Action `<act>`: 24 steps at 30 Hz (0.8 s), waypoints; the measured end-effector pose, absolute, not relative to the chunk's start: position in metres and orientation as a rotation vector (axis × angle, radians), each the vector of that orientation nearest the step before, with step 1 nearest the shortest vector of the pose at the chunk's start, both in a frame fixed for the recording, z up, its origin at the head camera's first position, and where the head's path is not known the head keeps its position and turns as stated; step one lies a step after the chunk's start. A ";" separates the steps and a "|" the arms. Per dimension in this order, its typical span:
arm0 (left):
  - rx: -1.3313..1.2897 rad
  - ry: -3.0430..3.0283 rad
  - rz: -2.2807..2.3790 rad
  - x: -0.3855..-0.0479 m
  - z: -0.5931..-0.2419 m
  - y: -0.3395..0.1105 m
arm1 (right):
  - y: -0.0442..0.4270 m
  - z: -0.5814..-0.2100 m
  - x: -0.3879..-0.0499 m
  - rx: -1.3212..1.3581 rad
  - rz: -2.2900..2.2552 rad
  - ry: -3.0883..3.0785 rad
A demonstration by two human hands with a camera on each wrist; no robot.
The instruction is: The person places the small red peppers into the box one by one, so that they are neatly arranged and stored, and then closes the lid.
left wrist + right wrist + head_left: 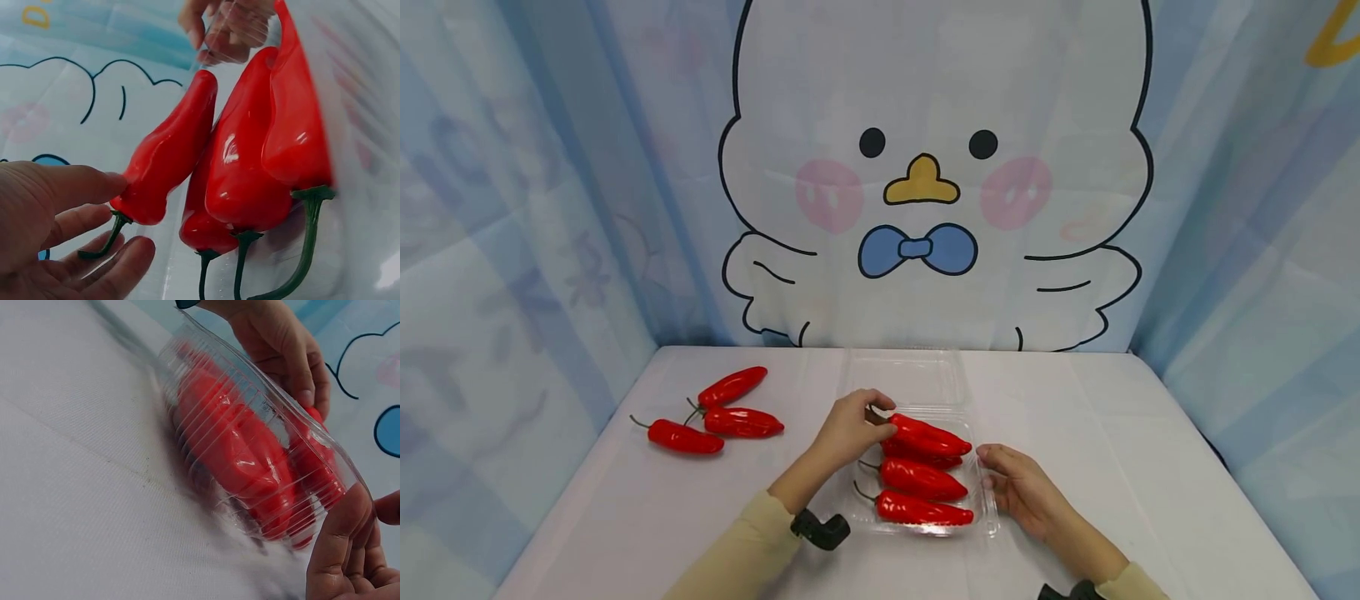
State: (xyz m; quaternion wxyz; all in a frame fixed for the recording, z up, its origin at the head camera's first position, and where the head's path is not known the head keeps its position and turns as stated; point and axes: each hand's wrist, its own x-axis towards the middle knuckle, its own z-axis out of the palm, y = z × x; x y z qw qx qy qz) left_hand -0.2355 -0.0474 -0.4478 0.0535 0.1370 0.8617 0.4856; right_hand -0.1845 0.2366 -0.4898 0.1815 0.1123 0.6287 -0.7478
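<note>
In the head view a clear plastic container (990,521) holds several red peppers (917,478) with green stems, lying side by side. My left hand (850,429) is at the container's far left, its thumb and fingers around the stem end of the farthest pepper (931,434). The left wrist view shows the thumb against that pepper (172,150), which lies beside the others, and the fingers near its stem. At the container's right edge, my right hand (1024,490) pinches the rim between thumb and fingers, seen also in the right wrist view (353,550).
Three more red peppers (742,422) lie on the white table (625,533) to the left. The container's clear lid (906,377) is folded back behind it. A printed curtain (925,308) stands at the table's back edge.
</note>
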 end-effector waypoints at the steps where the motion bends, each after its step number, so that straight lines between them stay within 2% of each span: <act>1: 0.414 2.638 1.460 -0.235 -0.447 -0.047 | 0.237 -0.490 -0.184 0.316 -2.111 1.772; 10: 0.367 2.806 1.354 -0.233 -0.439 -0.057 | 0.236 -0.491 -0.184 0.320 -2.100 1.779; 24: 0.351 2.721 1.449 -0.234 -0.445 -0.076 | 0.236 -0.487 -0.184 0.325 -2.096 1.794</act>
